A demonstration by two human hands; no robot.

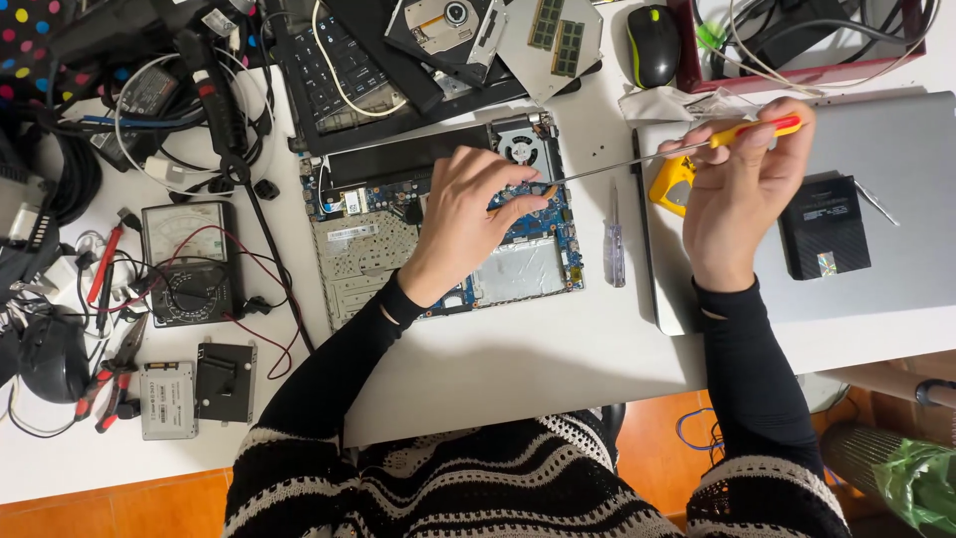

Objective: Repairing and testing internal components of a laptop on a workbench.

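On the white worktop (518,364), the left hand (468,214) rests spread on the opened laptop (528,264), fingers loosely curled. Beyond, the right hand (742,189) grips a screwdriver (697,147), its tip at the left fingertips (538,199).

Matt white table top (558,369), smooth. On it, opened laptop base (448,234): glossy blue circuit board, dull silver metal shielding, black plastic fan housing. Right of the base, screwdriver (697,144) with bright polished metal shaft and glossy yellow-and-red plastic handle; beyond it, brushed matt silver laptop lid (896,139) bearing a matt black plastic drive (824,226). Left of the base, multimeter (189,264) in dark matt plastic with glossy dial window. Black knit cloth sleeves, soft and matt.
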